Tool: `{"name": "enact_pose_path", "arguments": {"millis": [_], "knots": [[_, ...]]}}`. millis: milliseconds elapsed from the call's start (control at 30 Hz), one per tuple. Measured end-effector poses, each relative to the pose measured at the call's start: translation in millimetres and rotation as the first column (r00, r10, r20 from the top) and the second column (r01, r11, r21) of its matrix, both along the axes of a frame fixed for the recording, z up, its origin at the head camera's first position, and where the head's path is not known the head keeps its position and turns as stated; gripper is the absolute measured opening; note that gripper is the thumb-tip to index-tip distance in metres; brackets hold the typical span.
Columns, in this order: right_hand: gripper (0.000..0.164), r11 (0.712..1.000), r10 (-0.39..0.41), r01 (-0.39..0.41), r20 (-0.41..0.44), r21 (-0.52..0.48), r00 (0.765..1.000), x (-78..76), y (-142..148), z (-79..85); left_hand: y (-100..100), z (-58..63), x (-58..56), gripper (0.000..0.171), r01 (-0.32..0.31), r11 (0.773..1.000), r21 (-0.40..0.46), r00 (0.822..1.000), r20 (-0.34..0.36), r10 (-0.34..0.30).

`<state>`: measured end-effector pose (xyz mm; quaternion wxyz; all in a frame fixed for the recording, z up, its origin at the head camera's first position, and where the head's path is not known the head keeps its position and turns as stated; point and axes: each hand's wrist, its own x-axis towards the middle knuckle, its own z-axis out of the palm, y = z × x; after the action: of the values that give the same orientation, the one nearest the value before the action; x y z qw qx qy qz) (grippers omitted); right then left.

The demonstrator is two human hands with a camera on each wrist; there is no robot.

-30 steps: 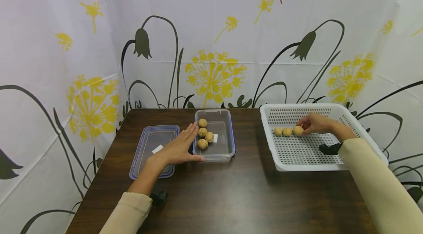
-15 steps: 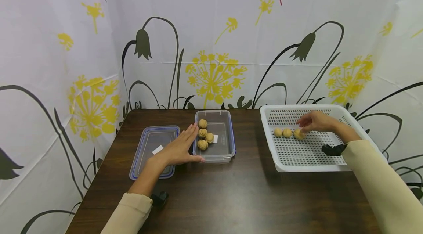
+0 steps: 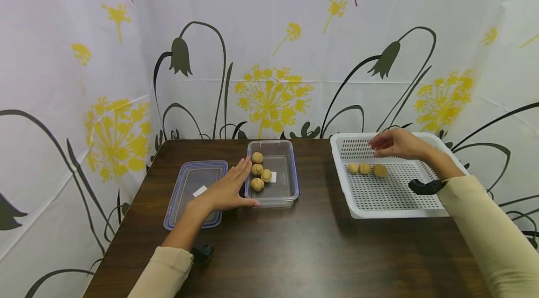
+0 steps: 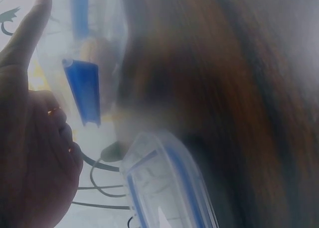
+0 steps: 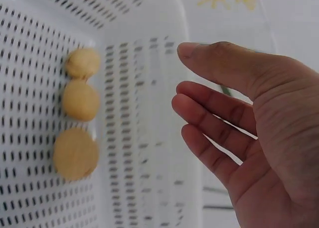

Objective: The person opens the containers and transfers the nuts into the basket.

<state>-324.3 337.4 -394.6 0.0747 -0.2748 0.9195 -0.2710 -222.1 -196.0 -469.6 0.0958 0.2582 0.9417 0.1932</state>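
Note:
My left hand (image 3: 227, 188) lies with straight fingers along the left side of a clear plastic container (image 3: 284, 199) with blue latches. Several walnuts (image 3: 257, 184) sit on the container's left half, beside a small white label. In the left wrist view, that hand (image 4: 37, 158) is next to a blue latch (image 4: 84, 91). Over the back of a white perforated basket (image 3: 396, 214), my right hand (image 3: 400, 144) hovers with nothing in its relaxed fingers. Three walnuts (image 3: 364, 169) form a row in the basket; the right one (image 5: 76, 153) looks blurred.
A clear lid (image 3: 181, 195) with a blue seal lies on the dark wooden table (image 3: 311, 251), left of the container and partly behind my left forearm. A flower-patterned curtain (image 3: 269, 31) hangs behind the table.
My right hand has let go of the right-hand walnut and risen up and back from it. That walnut has shifted slightly in the basket. My left hand stays still.

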Motion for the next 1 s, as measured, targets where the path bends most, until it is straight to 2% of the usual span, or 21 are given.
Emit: {"name": "enact_pose_path", "arguments": {"millis": [167,400,733,1000], "knots": [[0.035,0.998,0.063,-0.064,-0.045,-0.010,0.997,4.9,-22.7,16.7,-0.3,1.8,-0.1,0.126,0.001,1.000,0.004,1.000,-0.008,-0.001],[0.034,0.990,0.137,-0.138,-0.047,-0.009,0.989,7.7,-57.6,33.3,-0.5,3.9,0.1,0.126,0.000,1.000,0.007,1.000,-0.004,0.000],[0.036,0.963,0.263,-0.265,-0.052,-0.048,0.963,3.6,-104.5,38.1,0.0,4.2,-0.8,0.126,0.002,1.000,-0.002,1.000,0.010,-0.002],[0.037,0.949,0.316,-0.316,-0.024,0.000,0.949,3.4,-142.9,32.8,0.7,1.5,-0.7,0.126,0.004,1.000,-0.009,1.000,-0.001,-0.004]]}}
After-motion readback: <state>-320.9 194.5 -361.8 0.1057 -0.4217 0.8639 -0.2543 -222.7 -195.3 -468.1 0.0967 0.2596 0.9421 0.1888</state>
